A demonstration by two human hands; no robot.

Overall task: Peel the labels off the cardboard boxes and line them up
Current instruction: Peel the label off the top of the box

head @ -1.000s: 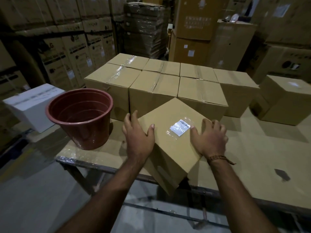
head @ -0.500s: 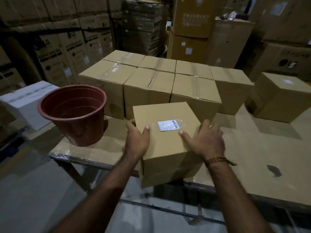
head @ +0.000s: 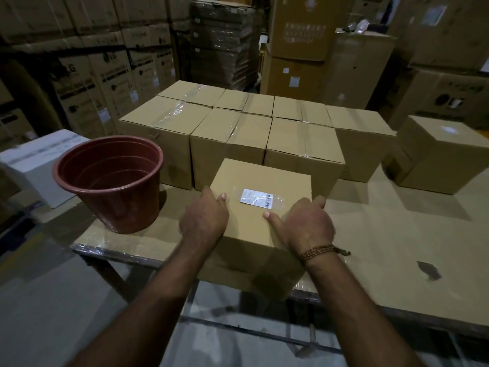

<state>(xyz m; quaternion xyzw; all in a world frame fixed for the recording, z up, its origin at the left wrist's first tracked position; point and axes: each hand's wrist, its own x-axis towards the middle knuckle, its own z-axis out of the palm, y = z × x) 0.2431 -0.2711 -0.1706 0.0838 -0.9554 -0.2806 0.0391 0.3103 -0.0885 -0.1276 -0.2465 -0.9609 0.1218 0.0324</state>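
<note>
A brown cardboard box stands square at the table's near edge, its top facing me. A white label under clear tape is stuck near the middle of that top. My left hand grips the box's left edge, thumb on top. My right hand holds the right edge, thumb lying on the top just below the label. Behind it, several taped cardboard boxes stand lined up in two rows.
A red-brown plastic bucket stands empty on the table to the left. Another box with a label sits at the far right. A white box lies off the table's left. Tall stacked cartons fill the background.
The box was turned from a diagonal, overhanging position to square with the table and pushed farther onto it. Both hands stayed on its sides.
</note>
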